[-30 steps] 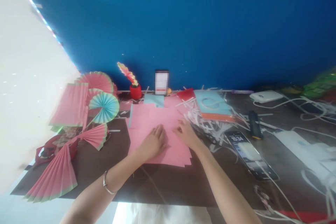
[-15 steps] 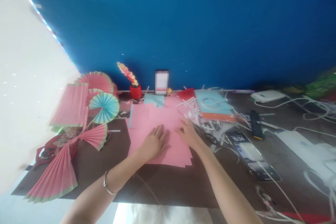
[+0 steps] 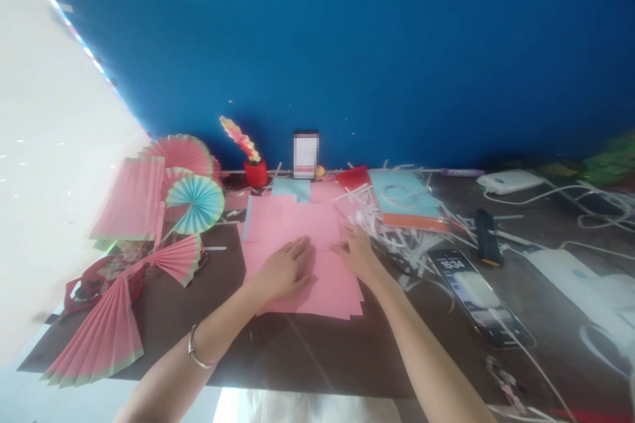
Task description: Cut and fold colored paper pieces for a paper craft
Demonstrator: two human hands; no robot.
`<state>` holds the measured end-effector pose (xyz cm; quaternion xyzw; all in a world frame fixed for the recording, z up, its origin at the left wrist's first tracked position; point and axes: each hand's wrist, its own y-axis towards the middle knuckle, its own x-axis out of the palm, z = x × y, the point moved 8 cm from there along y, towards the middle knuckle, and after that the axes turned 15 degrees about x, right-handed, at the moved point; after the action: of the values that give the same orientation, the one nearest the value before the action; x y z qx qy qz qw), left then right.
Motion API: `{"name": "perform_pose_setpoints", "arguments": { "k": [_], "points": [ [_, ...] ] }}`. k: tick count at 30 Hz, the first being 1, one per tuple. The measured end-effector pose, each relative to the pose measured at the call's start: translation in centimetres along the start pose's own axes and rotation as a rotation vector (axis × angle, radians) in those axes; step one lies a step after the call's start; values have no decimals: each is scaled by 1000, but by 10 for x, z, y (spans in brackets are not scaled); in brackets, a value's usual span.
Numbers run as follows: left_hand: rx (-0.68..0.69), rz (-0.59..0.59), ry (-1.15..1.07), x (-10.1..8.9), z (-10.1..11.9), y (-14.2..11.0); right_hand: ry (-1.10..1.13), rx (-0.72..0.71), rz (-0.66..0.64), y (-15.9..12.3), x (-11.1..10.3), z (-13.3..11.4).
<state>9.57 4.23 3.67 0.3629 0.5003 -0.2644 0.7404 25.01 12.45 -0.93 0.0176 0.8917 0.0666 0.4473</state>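
Observation:
Several pink paper sheets (image 3: 317, 291) lie stacked in front of me, with a smaller pink sheet (image 3: 312, 218) on top at the far side. My left hand (image 3: 288, 268) rests flat on the pink sheets, fingers stretched, just at the near edge of the upper sheet. My right hand (image 3: 361, 254) is at the right end of that same edge, its fingers apart and its thumb tip touching the paper. A pale blue strip (image 3: 247, 219) borders the top sheet on the left.
Pleated pink paper fans (image 3: 104, 327) and a blue round fan (image 3: 196, 203) crowd the left. A red pot (image 3: 256, 174) stands at the back beside a propped screen (image 3: 305, 155). White paper strips (image 3: 404, 241), a phone (image 3: 479, 297) and cables occupy the right.
My left hand has shifted slightly left and its thumb has spread from the fingers. My right hand has moved slightly right along the paper.

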Motion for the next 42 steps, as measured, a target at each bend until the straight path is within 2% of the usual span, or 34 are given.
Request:
{"name": "perform_pose_setpoints", "arguments": {
  "k": [3,8,13,20,30,34,38,42],
  "points": [
    [-46,11,-100,-2,-24,-4,-13,-16,-3,1,2,1],
    [-190,222,-246,-1,-76,-13,-21,-47,20,1,1,1],
    [-227,237,-275,6,-92,-18,-25,-60,32,-1,-1,-3],
    [-265,194,-290,4,-92,-20,-30,-42,20,0,0,-3],
    [-322,261,-333,5,-94,-20,-40,-45,18,-2,-6,-11],
    [-189,236,-238,-3,-79,-14,-61,-99,59,-4,-9,-16],
    [11,83,-34,-8,-46,-5,-92,-138,91,-5,-10,-18],
    [21,7,138,-9,-37,0,-128,-174,123,-5,-8,-19]
  ]
}}
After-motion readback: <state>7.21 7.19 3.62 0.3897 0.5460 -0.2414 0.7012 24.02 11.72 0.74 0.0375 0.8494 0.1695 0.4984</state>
